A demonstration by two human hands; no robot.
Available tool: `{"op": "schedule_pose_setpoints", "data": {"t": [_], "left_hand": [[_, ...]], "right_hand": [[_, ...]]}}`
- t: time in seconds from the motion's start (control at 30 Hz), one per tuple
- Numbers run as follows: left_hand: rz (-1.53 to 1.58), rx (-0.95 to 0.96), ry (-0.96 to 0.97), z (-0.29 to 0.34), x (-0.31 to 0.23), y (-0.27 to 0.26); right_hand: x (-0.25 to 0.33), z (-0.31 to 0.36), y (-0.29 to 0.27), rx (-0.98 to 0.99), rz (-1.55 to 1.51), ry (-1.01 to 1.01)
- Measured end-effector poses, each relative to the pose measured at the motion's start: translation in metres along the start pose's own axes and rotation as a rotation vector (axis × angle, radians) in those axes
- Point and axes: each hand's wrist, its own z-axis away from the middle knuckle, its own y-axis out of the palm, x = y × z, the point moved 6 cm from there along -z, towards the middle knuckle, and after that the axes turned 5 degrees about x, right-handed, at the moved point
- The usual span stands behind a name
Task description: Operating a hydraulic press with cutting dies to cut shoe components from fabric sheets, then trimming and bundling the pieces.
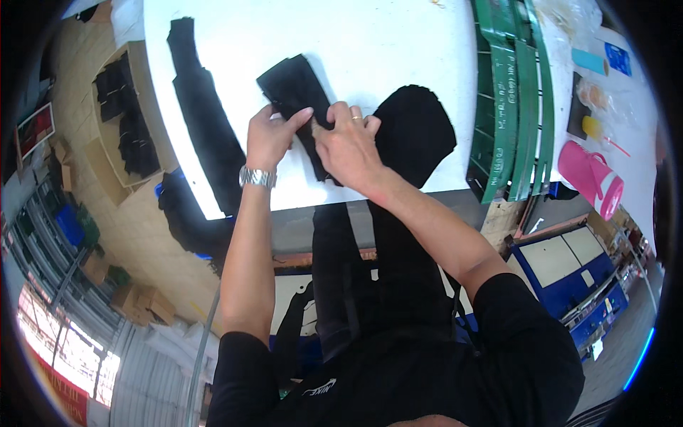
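Note:
A folded piece of black cloth (293, 84) lies at a slant on the white table (341, 28). At its left edge, my left hand (269, 136) grips it, the thumb on top and the fingers partly underneath. My right hand (350, 148) is closed on the right edge, fingers bent and fingertips close to the left thumb. To the left lies a long strip of black cloth pieces (206, 117), overlapping in a row. Just right of my right hand is a rounded pile of black cloth (416, 132).
Green slatted plastic crates (504, 107) stand along the table's right side. Beyond them are a pink tumbler (592, 178) and clear plastic bags (601, 99). On the floor at left, a cardboard box (107, 171) holds black cloth, with a dark heap (188, 217) beside the table.

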Motion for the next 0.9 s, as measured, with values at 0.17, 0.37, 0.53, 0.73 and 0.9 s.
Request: {"op": "schedule_pose_setpoints", "data": {"t": [0.17, 0.37, 0.53, 0.73, 0.9], "left_hand": [[-0.077, -0.179, 0.114, 0.005, 0.006, 0.011], [-0.07, -0.444, 0.234, 0.013, -0.022, 0.04], [0.019, -0.358, 0.231, 0.009, -0.007, 0.033], [0.191, -0.271, 0.327, 0.006, -0.003, 0.037], [0.819, 0.047, 0.287, 0.012, -0.019, 0.054]], "right_hand": [[-0.011, 0.002, 0.0, 0.033, -0.113, -0.083], [-0.043, -0.001, -0.016, 0.225, -0.42, -0.223], [-0.084, -0.032, -0.067, 0.27, -0.414, -0.138], [-0.209, -0.128, -0.175, -0.437, 0.017, 0.1], [-0.232, -0.154, -0.161, -0.174, 0.085, 0.228]]}}
